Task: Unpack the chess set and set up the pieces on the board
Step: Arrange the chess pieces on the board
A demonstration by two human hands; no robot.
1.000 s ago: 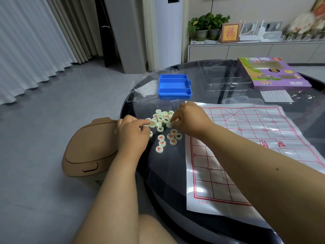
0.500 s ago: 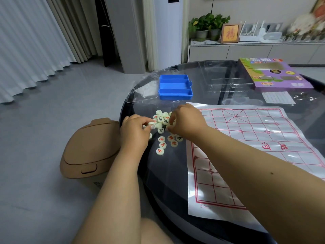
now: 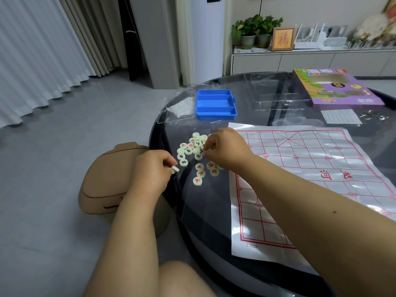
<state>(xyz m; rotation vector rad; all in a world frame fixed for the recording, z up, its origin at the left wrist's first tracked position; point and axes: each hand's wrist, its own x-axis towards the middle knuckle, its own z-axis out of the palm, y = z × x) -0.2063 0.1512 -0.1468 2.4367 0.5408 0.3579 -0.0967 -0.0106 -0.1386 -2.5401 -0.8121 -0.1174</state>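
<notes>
A loose heap of several pale round chess pieces (image 3: pixel 194 154) with red and black characters lies on the dark glass table, left of the white paper board (image 3: pixel 304 174) with its red grid. My left hand (image 3: pixel 153 170) hovers at the table's left edge and pinches one chess piece (image 3: pixel 175 168) between thumb and fingers. My right hand (image 3: pixel 227 150) rests on the heap's right side, fingertips closed on a piece that they mostly hide. The board carries no pieces.
An empty blue tray (image 3: pixel 215 101) stands behind the heap, with clear plastic wrapping (image 3: pixel 177 108) beside it. A purple game box (image 3: pixel 334 88) and a white leaflet (image 3: pixel 340 116) lie at the back right. A tan stool (image 3: pixel 107 185) stands on the floor left of the table.
My left hand has drawn back from the heap toward the table edge with one piece in its fingers. My right hand stays on the heap and has shifted slightly.
</notes>
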